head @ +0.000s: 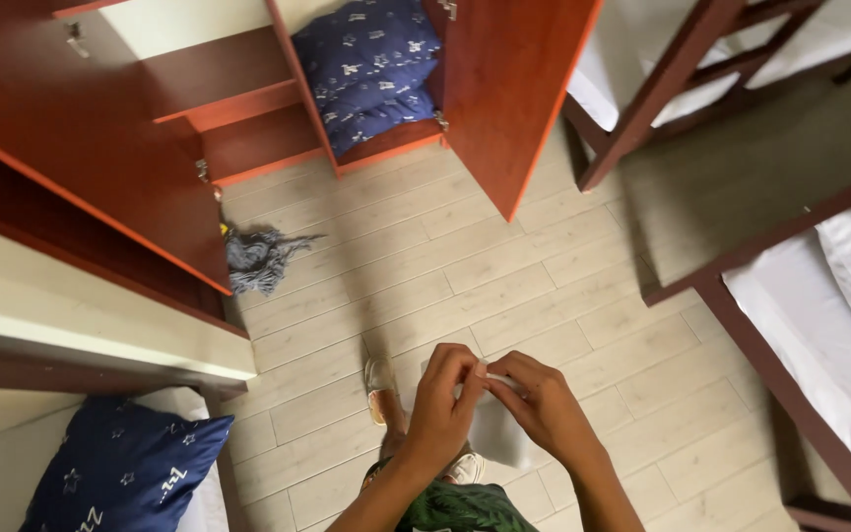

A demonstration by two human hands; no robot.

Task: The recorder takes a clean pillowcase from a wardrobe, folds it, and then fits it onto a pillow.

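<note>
Grip of both hands [490, 404] pinches a white cloth [497, 432].

A floor [504, 286] of pale wood-look planks runs through the middle of the room. A grey mop head [256, 258] lies on it just beside the open wardrobe door [100, 148], its strands spread toward the centre. A sandalled foot [380, 389] stands on the planks lower down. Inside the red-brown wardrobe [248, 108], folded dark blue bedding [371, 69] with pale star prints rests on the bottom shelf. At lower left, a matching blue pillow [125, 468] lies on a white-sheeted bed [204, 507].
</note>
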